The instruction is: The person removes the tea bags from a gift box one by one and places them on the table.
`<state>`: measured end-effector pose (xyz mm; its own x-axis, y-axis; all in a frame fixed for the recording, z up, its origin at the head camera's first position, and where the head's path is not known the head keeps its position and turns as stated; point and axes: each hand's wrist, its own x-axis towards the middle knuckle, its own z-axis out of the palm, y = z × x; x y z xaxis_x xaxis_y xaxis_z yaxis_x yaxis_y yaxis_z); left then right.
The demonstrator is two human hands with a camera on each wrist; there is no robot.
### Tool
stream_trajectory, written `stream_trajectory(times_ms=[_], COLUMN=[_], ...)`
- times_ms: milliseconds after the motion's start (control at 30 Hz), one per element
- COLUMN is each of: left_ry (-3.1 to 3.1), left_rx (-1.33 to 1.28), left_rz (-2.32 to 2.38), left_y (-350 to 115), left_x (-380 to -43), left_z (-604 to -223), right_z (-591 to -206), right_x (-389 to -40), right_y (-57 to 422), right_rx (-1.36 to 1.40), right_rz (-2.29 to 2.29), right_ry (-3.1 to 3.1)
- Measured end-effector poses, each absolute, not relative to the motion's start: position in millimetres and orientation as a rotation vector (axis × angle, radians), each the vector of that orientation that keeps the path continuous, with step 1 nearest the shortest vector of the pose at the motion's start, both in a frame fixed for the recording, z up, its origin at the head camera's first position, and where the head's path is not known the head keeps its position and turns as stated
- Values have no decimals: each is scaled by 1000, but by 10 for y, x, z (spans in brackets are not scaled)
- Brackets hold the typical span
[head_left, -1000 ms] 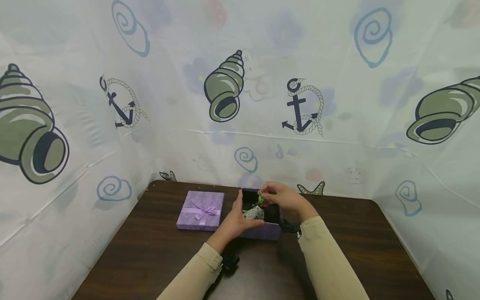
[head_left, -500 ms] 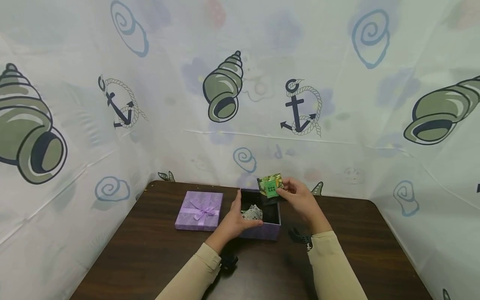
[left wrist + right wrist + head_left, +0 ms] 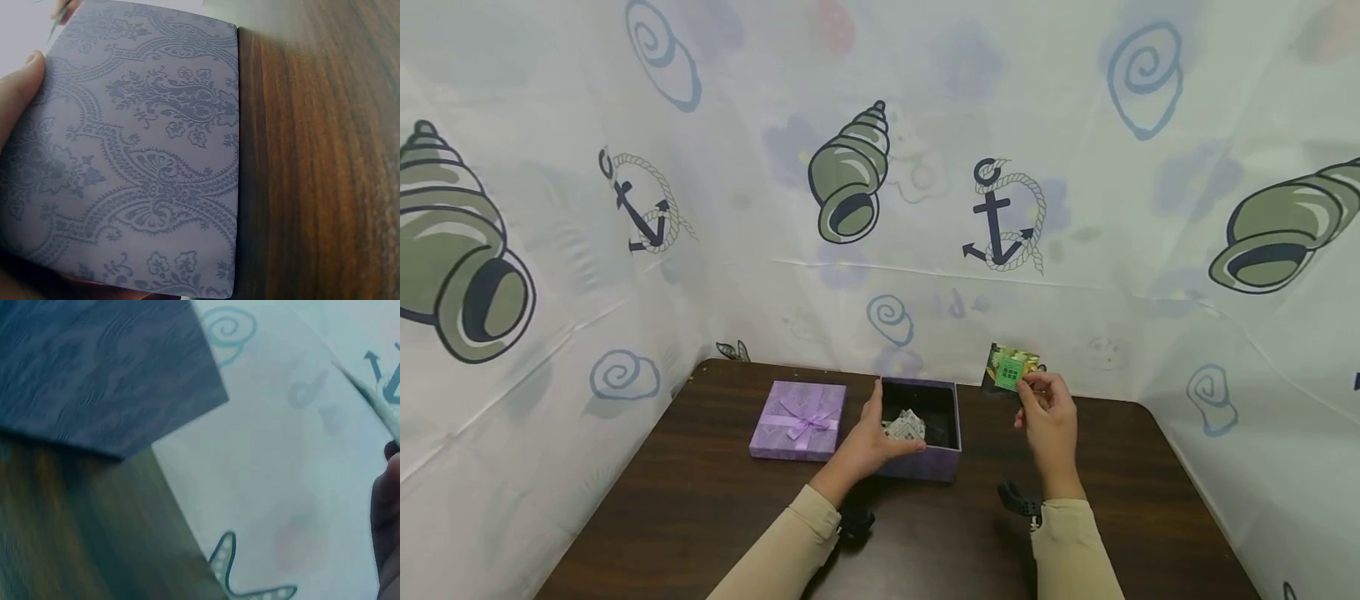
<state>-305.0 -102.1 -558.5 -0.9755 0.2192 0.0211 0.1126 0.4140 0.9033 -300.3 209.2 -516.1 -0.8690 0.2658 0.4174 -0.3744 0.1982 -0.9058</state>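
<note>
My right hand pinches a small flat green-and-yellow packet by its lower right edge, raised near the back of the table. Only the packet's thin edge shows in the right wrist view. My left hand holds the left front corner of an uncovered purple patterned box; its fingers lie along the left side and its thumb is at the front. In the left wrist view the thumb lies against the box wall. Crumpled grey-white printed pieces lie inside the box's dark interior, partly hidden by the left hand.
A purple lid with a ribbon bow lies left of the box on the dark wooden table. A cloth backdrop printed with shells and anchors hangs behind and along the sides.
My right hand has lifted the packet out of the box and carried it to the right, its printed face now showing. The left hand and the box have stayed in place.
</note>
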Motion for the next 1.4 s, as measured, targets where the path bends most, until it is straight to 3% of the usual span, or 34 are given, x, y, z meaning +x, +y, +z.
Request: stream_trajectory(times_ms=[200, 400, 733, 1400], left_ry=[2575, 2577, 2572, 2579], left_rx=[286, 286, 296, 273], left_rz=[1612, 1612, 1628, 1615], left_y=[-1017, -1009, -1000, -1014], left_x=[-3049, -3045, -3060, -3088], left_z=[-5590, -5589, -5603, -5613], right_z=[-5460, -5806, -5946, -5888], right_x=[-3017, -3053, -3101, -3064], right_y=[2262, 2410, 2430, 2285], right_rx=[-21, -258, -309, -383], right_rz=[1642, 1900, 1946, 1098], right_ry=[-2016, -2015, -2256, -2824])
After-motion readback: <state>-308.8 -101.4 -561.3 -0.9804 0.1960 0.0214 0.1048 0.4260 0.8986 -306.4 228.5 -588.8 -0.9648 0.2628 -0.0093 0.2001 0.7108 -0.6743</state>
